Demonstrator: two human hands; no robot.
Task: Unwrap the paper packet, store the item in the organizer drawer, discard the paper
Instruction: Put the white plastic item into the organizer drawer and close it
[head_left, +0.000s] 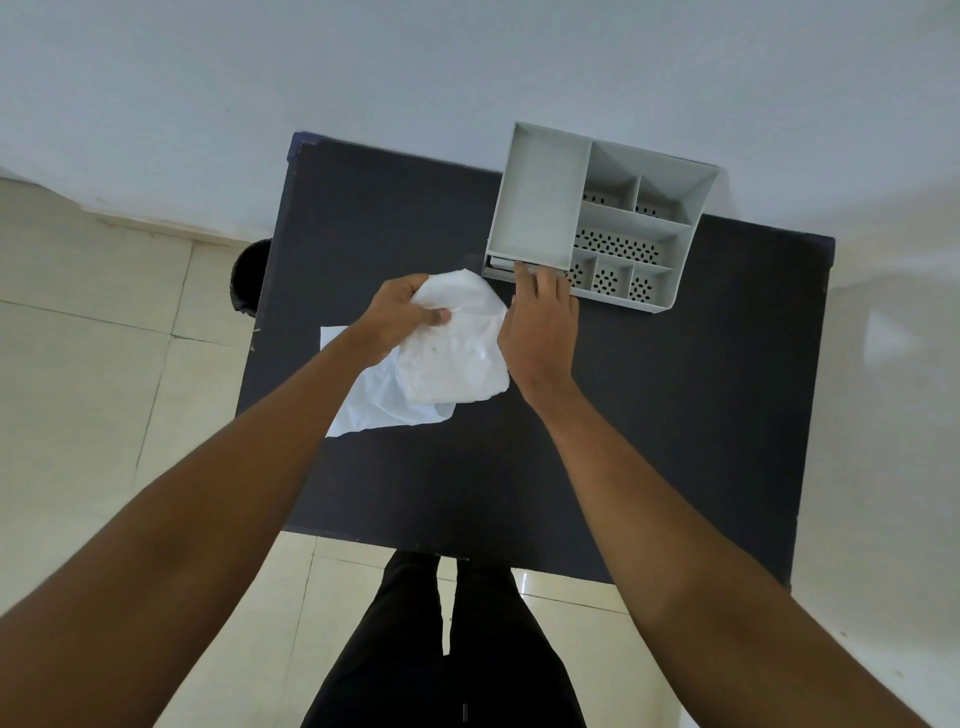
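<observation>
A white item in clear plastic (457, 348) is lifted above the dark table (649, 415), and my left hand (400, 317) grips its upper left edge. Under it lies the unfolded white paper (384, 400), flat on the table. My right hand (543, 327) reaches to the front of the grey organizer (540, 208), with its fingertips on the small drawer (501, 265) at the organizer's lower left corner. That drawer shows only as a thin strip; I cannot tell how far it is open.
The organizer has several open compartments with perforated floors and stands at the table's far right, against the white wall. A black bin (252, 275) stands on the tiled floor just left of the table. My legs are at the table's near edge.
</observation>
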